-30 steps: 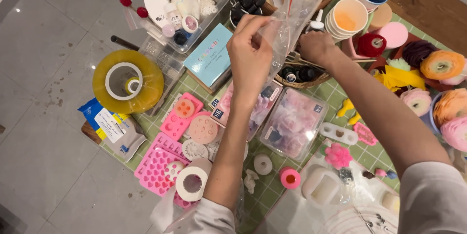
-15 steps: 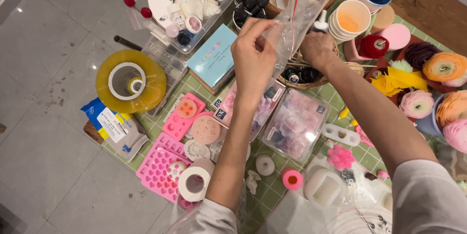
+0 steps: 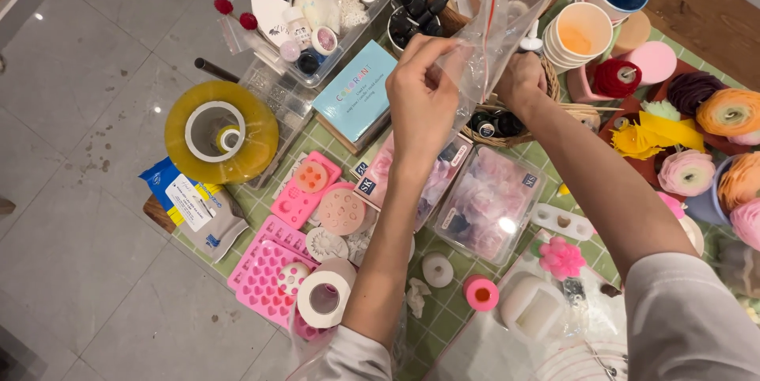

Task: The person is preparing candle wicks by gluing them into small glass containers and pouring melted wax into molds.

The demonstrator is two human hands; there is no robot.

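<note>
Both hands hold a clear plastic bag (image 3: 495, 25) above the cluttered desk (image 3: 443, 314). The left hand (image 3: 419, 100) has its grip pinched together on the bag's edge (thumb against forefinger); the right hand (image 3: 521, 80) is clamped on the other side, over a wicker basket (image 3: 554, 116).

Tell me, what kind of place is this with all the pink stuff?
Probably a home craft table. Pink silicone moulds, a big roll of yellow tape and paper flowers crowd a green grid mat, while the left hand and right hand hold a clear plastic bag.
</note>
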